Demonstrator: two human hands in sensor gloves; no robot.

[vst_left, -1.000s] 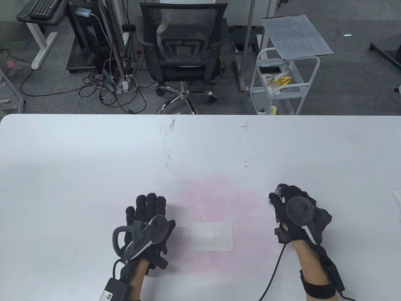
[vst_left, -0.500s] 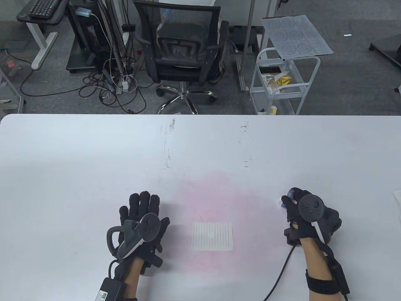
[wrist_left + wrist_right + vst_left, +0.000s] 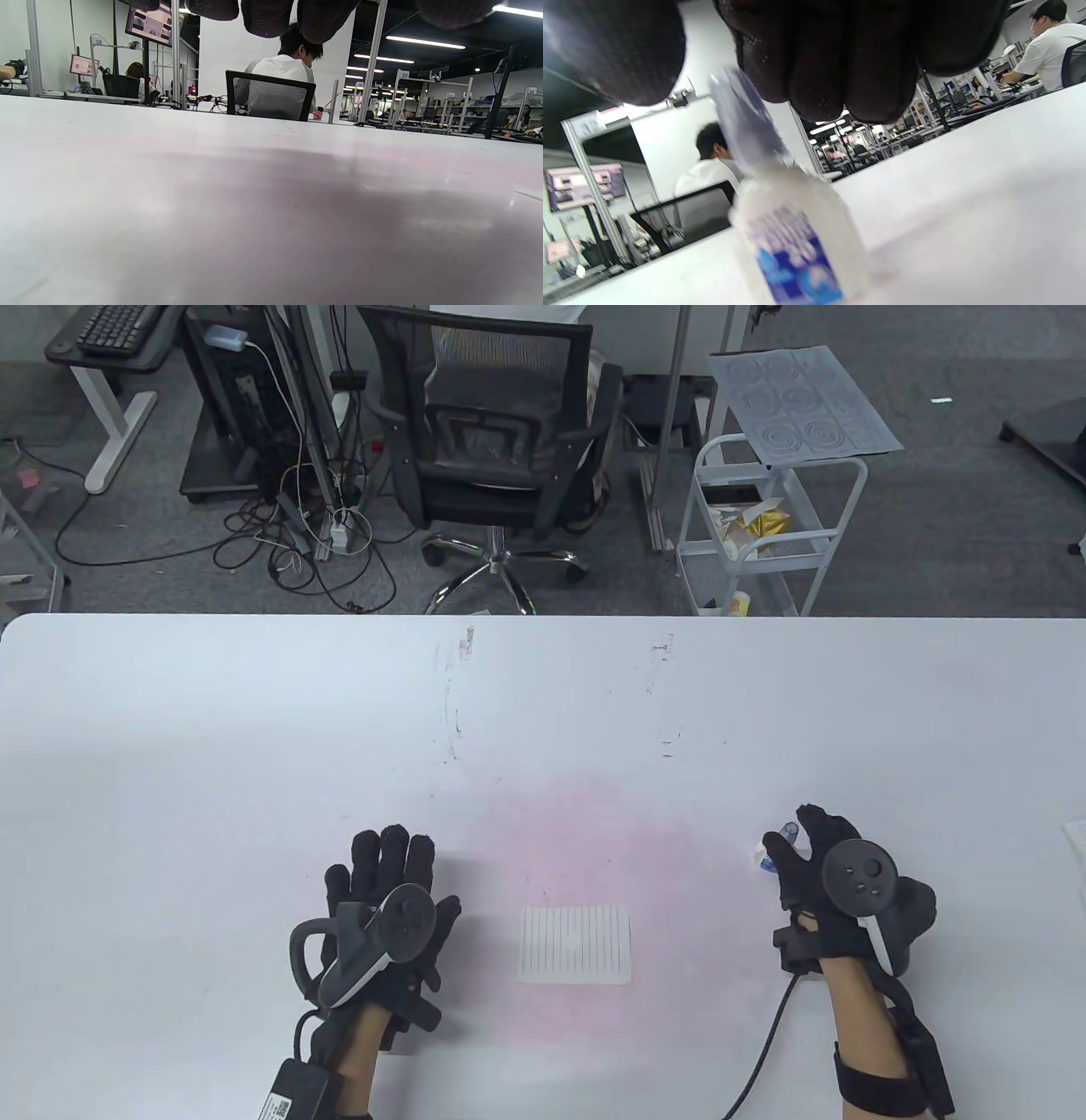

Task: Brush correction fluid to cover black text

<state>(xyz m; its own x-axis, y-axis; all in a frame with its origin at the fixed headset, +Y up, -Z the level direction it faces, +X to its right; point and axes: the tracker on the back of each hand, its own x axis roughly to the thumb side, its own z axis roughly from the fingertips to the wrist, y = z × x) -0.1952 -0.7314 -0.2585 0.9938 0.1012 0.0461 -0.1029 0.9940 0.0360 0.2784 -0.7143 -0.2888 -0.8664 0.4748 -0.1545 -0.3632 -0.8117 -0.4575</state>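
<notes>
Right hand (image 3: 836, 891) is at the correction fluid bottle (image 3: 768, 858) now, out on the right of the worktop (image 3: 254, 729). From the wrist camera the bottle (image 3: 793, 237) stands upright on the surface, white body with a blue label, its translucent bluish cap (image 3: 746, 118) rising up just under the fingers (image 3: 814, 55). Thumb on one side, the others bunched on the other, the cap between them. Whether they actually pinch it or only hover around it, I can't tell; the view is too blurred there.

The paper (image 3: 576, 944), a small lined sheet with a pale blob near its middle, lies flat well to the left of those fingers, between the two hands. No black text shows from up here, so the covering looks largely done and this reads to me as setting the bottle aside or re-capping it.

To do that well, I'd say: keep the bottle vertical, seat the base fully on the worktop before letting go, and lift the fingers straight up off the cap so nothing tips it. A narrow bottle like that will topple from a sideways brush.

Pose: right wrist low, palm turned inward toward the bottle, forearm coming in from the near edge. Left hand (image 3: 382, 899) rests palm-down, fingers (image 3: 394, 848) extended and close together, flat on the worktop, well left of the paper, gripping nothing.
</notes>
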